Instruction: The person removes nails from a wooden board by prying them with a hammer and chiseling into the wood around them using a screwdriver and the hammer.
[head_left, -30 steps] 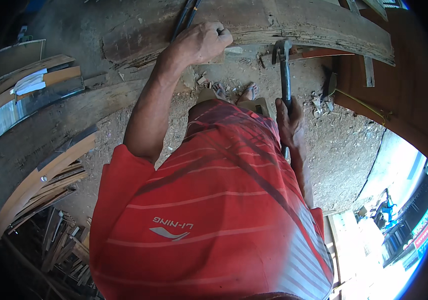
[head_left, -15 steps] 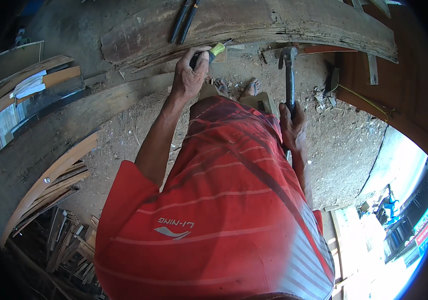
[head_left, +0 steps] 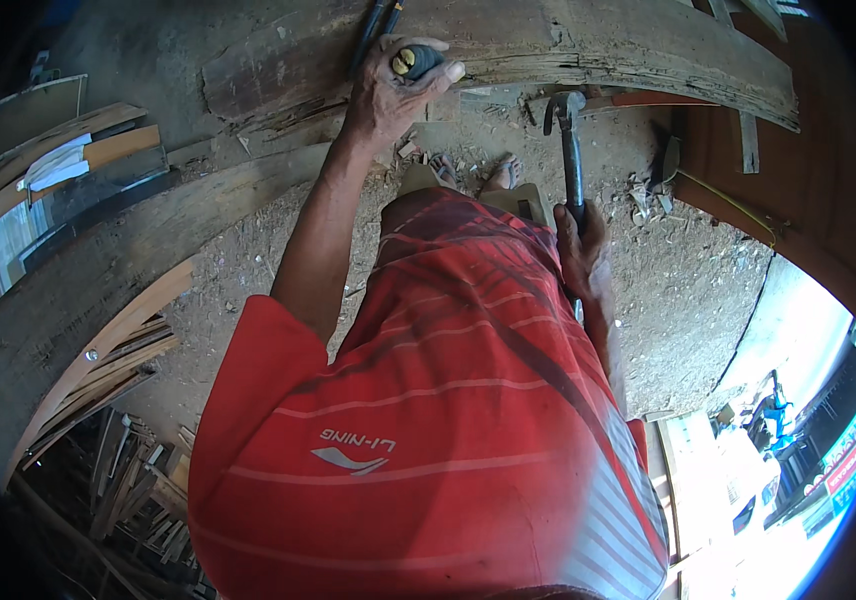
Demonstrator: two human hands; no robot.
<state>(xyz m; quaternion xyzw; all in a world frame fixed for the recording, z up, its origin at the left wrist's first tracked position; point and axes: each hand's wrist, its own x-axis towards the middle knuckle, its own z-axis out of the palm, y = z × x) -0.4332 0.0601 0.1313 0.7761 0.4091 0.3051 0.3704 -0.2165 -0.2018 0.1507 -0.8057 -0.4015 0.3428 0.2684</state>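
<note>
Since half a second earlier, our left hand [head_left: 388, 95] had pushed further up the weathered plank [head_left: 588, 45], and the tool in it had come into clearer view. That hand was wrapped tight around a dark, yellow-tipped handle [head_left: 414, 62], likely a chisel, though its blade was hidden behind the fingers. Our right hand [head_left: 580, 250] gripped the lower shaft of a claw hammer [head_left: 570, 150], whose head hung just below the plank's ragged edge, near but apart from the left hand. Our bare feet [head_left: 500, 176] stood on the chip-strewn dirt ground [head_left: 248, 260] directly beneath. We judged that a glancing blow could have struck the left knuckles, since the handle end barely cleared the fist. A slipped tool or loosened splinter might have dropped onto the toes.
</note>
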